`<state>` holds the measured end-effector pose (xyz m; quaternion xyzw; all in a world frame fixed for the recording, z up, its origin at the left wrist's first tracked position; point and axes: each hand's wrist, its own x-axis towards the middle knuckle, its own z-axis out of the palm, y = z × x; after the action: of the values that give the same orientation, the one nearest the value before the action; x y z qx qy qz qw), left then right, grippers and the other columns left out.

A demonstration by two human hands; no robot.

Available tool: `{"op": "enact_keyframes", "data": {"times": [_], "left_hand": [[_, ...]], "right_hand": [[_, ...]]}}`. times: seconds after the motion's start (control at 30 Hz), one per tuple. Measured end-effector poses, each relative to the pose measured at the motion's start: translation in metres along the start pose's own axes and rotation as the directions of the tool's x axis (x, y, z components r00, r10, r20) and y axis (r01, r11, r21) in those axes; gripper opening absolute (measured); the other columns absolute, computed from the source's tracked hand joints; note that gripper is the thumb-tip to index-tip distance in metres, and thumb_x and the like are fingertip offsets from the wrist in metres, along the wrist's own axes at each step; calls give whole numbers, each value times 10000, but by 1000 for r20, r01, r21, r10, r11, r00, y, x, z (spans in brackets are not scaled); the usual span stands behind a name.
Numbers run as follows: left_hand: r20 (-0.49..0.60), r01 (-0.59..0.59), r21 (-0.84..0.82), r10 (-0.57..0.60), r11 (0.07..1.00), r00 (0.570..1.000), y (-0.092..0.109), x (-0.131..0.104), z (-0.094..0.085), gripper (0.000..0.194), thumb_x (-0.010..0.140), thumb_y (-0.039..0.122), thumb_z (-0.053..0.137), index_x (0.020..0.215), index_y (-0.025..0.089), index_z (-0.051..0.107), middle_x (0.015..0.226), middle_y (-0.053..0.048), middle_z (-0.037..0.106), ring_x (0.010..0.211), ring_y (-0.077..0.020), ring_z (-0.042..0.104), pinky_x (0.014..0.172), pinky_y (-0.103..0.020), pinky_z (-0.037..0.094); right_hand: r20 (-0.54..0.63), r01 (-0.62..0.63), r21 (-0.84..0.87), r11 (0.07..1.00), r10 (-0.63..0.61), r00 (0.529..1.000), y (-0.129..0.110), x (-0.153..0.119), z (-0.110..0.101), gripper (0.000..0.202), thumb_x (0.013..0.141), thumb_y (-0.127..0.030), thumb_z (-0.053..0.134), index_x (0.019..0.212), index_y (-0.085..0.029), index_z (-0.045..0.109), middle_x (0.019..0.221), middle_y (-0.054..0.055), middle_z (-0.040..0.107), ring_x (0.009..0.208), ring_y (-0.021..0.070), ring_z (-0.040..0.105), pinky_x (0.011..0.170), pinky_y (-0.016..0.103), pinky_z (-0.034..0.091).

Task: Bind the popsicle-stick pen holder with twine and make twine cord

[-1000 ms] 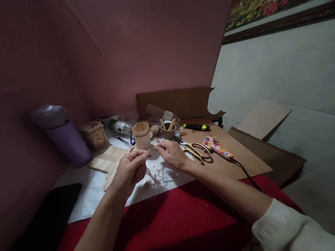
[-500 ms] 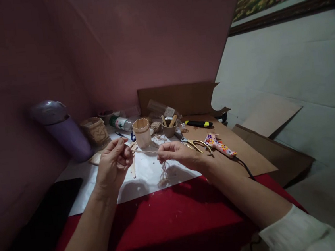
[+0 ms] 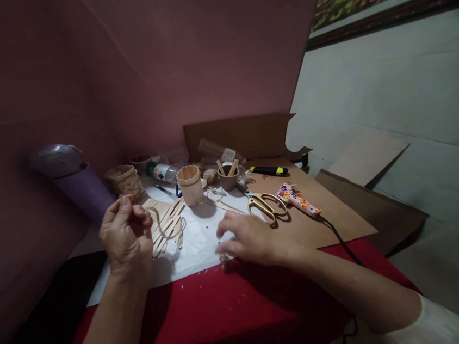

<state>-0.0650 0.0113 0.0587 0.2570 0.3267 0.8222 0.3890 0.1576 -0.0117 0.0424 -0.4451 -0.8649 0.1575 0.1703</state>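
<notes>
On the tabletop (image 3: pixel 193 296), craft sticks (image 3: pixel 168 230) lie on paper (image 3: pixel 199 249) between the left hand (image 3: pixel 124 229) and right hand (image 3: pixel 249 239), under a stretch of twine (image 3: pixel 159 223). Behind them to the right stands the cup (image 3: pixel 191 189), then the pot (image 3: pixel 229 181). Scissors (image 3: pixel 253 196) lie farther right, beside the glue gun (image 3: pixel 298 200) on cardboard (image 3: pixel 333 224); the cutter (image 3: pixel 269 171) is nearer the back edge.

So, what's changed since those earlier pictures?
The left hand has moved left, away from the right hand, with a strand of twine. The right hand has drawn back and opened. The scissors, scallop-rimmed cup and glue gun stayed put.
</notes>
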Motion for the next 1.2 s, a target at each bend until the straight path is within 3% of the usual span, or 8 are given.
{"op": "enact_keyframes", "data": {"times": [0.07, 0.27, 0.5, 0.63, 0.87, 1.0, 1.07, 1.2], "left_hand": [[17, 28, -25, -28, 999, 999, -2, -1, 1, 102, 771, 87, 567, 708, 146, 621, 459, 31, 492, 407, -69, 426, 364, -166, 317], [63, 197, -16, -196, 980, 979, -6, -2, -1, 55, 737, 152, 640, 710, 149, 593, 459, 45, 464, 372, -59, 406, 354, -155, 288], [86, 291, -19, -289, 956, 953, -9, -4, -1, 18, 735, 118, 592, 743, 134, 588, 455, 37, 471, 372, -62, 408, 347, -139, 296], [118, 330, 5, -328, 944, 937, -11, -7, 0, 61, 718, 116, 606, 771, 134, 582, 450, 47, 465, 359, -56, 391, 339, -137, 294], [221, 420, 50, -420, 906, 880, -13, -14, 0, 169, 691, 204, 677, 806, 147, 567, 472, 59, 468, 359, -49, 389, 317, -121, 266], [237, 451, 73, -454, 890, 859, -12, -17, 2, 190, 686, 222, 689, 815, 144, 574, 476, 56, 471, 355, -44, 383, 304, -116, 239], [260, 452, 62, -451, 890, 854, -11, -19, 4, 176, 696, 221, 685, 816, 140, 585, 481, 53, 474, 367, -43, 389, 315, -114, 259], [313, 415, 24, -401, 910, 861, -6, -21, 5, 132, 729, 214, 672, 819, 144, 604, 533, 34, 516, 424, -49, 448, 389, -130, 369]], "right_hand": [[149, 97, 7, 995, -97, 984, -3, -11, 7, 188, 785, -362, 648, 901, -217, 621, 948, 41, 584, 789, 159, 546, 667, 257, 382], [56, 116, 29, 993, -117, 992, 6, 0, 14, 96, 785, -109, 542, 850, -160, 590, 863, 55, 594, 746, 131, 520, 670, 237, 396], [-195, -75, 340, 937, 149, 969, 13, 90, -51, 138, 775, -155, 581, 901, -112, 620, 703, 33, 630, 563, 112, 562, 569, 245, 445], [-510, -65, 194, 979, 157, 846, 13, 149, -80, 199, 756, -152, 578, 942, -117, 640, 828, 40, 653, 757, 139, 606, 702, 267, 464], [-394, -237, 2, 971, 219, 893, 30, 207, -68, 148, 676, -97, 638, 812, -128, 686, 860, 72, 678, 845, 185, 617, 763, 281, 449], [-489, -238, 18, 971, 216, 845, 21, 190, -54, 156, 831, -214, 532, 903, -148, 653, 1026, 102, 642, 984, 205, 574, 849, 329, 413], [-534, -10, 228, 974, 133, 835, 4, 163, -40, 278, 910, -322, 420, 840, -146, 624, 892, 75, 652, 877, 166, 592, 803, 301, 429], [-96, 132, 735, 665, -91, 991, -29, 92, 0, 355, 823, -506, 531, 859, -156, 582, 778, 26, 620, 717, 131, 576, 662, 262, 457]]}}
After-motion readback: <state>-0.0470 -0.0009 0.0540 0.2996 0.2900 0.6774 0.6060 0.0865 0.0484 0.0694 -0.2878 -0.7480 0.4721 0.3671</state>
